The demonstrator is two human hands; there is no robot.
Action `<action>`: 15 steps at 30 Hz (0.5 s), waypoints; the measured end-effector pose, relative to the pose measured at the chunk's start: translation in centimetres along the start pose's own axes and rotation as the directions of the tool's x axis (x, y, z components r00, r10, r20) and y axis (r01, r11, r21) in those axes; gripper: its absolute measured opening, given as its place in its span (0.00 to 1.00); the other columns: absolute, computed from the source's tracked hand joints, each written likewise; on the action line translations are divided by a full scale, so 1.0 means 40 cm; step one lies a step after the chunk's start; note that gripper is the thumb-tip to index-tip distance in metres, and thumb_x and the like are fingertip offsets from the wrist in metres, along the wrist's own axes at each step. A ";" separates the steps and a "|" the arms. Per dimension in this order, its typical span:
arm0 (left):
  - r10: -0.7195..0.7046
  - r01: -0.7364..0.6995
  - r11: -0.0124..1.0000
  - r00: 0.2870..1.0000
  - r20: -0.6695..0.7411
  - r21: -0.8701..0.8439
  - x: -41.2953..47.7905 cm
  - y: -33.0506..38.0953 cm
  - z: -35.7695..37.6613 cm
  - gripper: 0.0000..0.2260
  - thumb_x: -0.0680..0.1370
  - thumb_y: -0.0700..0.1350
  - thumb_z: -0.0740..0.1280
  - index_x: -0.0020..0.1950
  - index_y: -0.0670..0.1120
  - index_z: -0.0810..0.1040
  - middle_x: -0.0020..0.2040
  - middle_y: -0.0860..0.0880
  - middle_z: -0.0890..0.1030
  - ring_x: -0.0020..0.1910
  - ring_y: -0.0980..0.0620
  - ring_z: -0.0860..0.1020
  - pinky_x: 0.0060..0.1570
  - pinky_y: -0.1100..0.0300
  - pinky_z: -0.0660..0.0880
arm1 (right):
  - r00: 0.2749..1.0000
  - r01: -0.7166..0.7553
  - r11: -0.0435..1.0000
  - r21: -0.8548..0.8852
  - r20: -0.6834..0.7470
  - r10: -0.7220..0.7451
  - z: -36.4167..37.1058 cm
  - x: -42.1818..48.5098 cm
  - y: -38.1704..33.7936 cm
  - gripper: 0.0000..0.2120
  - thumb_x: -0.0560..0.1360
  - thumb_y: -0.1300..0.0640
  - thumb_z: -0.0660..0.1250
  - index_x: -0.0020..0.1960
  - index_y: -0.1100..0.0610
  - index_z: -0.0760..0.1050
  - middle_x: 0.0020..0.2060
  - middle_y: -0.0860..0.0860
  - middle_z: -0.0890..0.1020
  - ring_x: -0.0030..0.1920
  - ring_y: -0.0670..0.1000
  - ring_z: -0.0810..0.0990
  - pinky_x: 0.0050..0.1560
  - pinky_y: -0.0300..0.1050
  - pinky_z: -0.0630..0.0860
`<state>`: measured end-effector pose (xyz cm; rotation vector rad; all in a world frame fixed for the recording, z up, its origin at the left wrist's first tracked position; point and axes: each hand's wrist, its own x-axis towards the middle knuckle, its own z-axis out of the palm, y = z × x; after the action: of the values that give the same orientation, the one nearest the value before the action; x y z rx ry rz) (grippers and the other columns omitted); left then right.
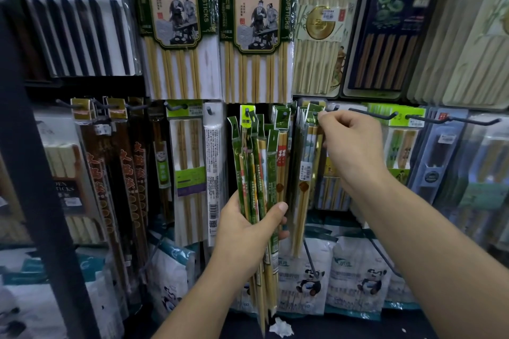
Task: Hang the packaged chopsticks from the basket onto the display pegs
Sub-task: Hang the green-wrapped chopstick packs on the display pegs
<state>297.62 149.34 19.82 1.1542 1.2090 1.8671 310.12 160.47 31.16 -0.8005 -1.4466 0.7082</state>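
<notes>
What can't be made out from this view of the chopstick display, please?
Basket: outside the head view, past the frame edge.
Hang hole of the pack pinched by the right hand: hidden by that hand and neighbouring headers.
Count in the bundle gripped by the left hand: packs overlap.
Price stickers: too small, blurred.

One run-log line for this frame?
left hand grips chopstick bundle | right hand pinches single pack at peg | step: hanging

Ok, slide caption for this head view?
Left hand grips a bundle of packaged chopsticks while right hand pinches a pack header at a peg.
</notes>
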 end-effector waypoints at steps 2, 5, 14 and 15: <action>-0.002 0.002 1.000 1.000 -0.004 -0.004 0.000 0.000 0.000 0.09 0.77 0.39 0.74 0.54 0.48 0.79 0.43 0.45 0.86 0.40 0.47 0.85 0.37 0.58 0.83 | 1.000 0.012 1.000 -0.008 -0.010 -0.012 0.002 0.003 -0.002 0.17 0.79 0.57 0.66 0.35 0.66 0.73 0.23 0.47 0.64 0.26 0.48 0.61 0.27 0.29 0.67; 0.003 -0.003 1.000 1.000 -0.007 -0.011 0.000 0.002 0.002 0.09 0.77 0.39 0.75 0.53 0.50 0.79 0.43 0.47 0.86 0.40 0.48 0.86 0.36 0.59 0.83 | 1.000 0.017 0.999 -0.051 -0.013 -0.017 0.005 0.007 0.004 0.16 0.78 0.58 0.66 0.35 0.67 0.73 0.23 0.48 0.65 0.25 0.48 0.62 0.27 0.29 0.68; 0.012 -0.011 1.000 0.999 0.047 -0.003 0.002 0.002 0.000 0.10 0.77 0.39 0.75 0.55 0.47 0.79 0.44 0.46 0.86 0.40 0.46 0.86 0.39 0.53 0.84 | 0.994 0.104 0.990 -0.096 0.036 -0.101 -0.002 -0.059 0.003 0.09 0.78 0.53 0.70 0.39 0.51 0.80 0.30 0.43 0.80 0.30 0.37 0.75 0.32 0.30 0.71; 0.019 -0.019 1.000 0.998 0.060 -0.001 0.002 0.002 0.001 0.10 0.77 0.39 0.75 0.56 0.47 0.79 0.44 0.47 0.86 0.40 0.46 0.86 0.39 0.52 0.85 | 0.987 0.119 0.991 -0.054 0.112 -0.113 -0.001 -0.074 -0.001 0.09 0.78 0.52 0.70 0.39 0.51 0.81 0.31 0.43 0.81 0.30 0.37 0.76 0.32 0.29 0.71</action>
<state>297.60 149.38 19.94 1.2163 1.1685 1.8336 310.09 157.99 29.51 -0.7266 -1.6063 0.6298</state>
